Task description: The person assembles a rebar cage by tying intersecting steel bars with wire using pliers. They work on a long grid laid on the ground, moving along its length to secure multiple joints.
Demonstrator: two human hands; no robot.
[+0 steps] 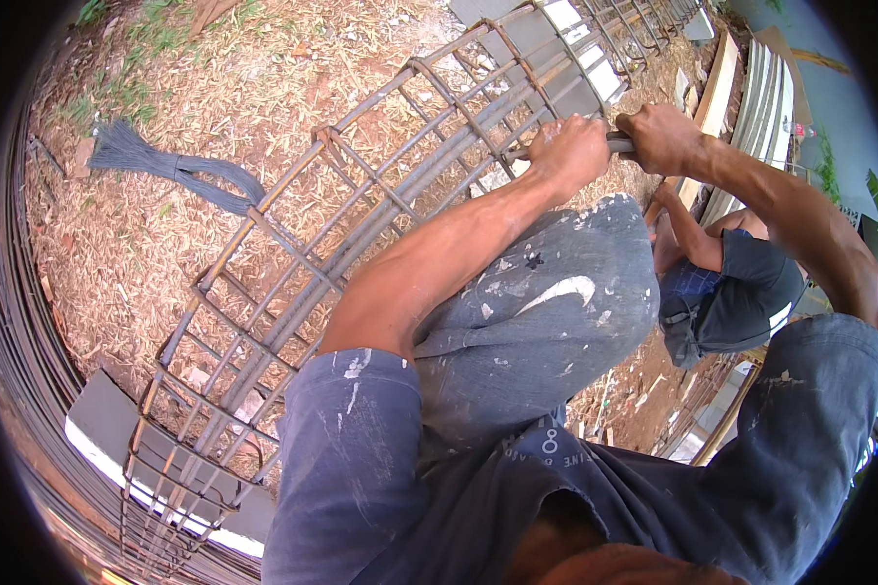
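Both my hands are closed next to each other at the far side of a long rebar cage (pixel 400 203), above its near edge. My left hand (pixel 571 156) is wrapped round a short dark metal bar (pixel 618 144), which shows between the two fists. The end of that bar goes into my right hand (pixel 665 141), whose fingers are curled tight. What tool the bar belongs to, if any, is hidden by my hands. The cage has bent square stirrups tied along lengthwise bars. My raised knee, in paint-spotted grey trousers (pixel 546 312), is just below my forearms.
A bundle of thin grey tie wire (pixel 178 168) lies on the straw-strewn ground beyond the cage. Another person (pixel 727 278) crouches at the right. Boards (pixel 717 88) and corrugated sheets (pixel 763 107) lie past my right hand. Long dark bars (pixel 15 292) run along the left.
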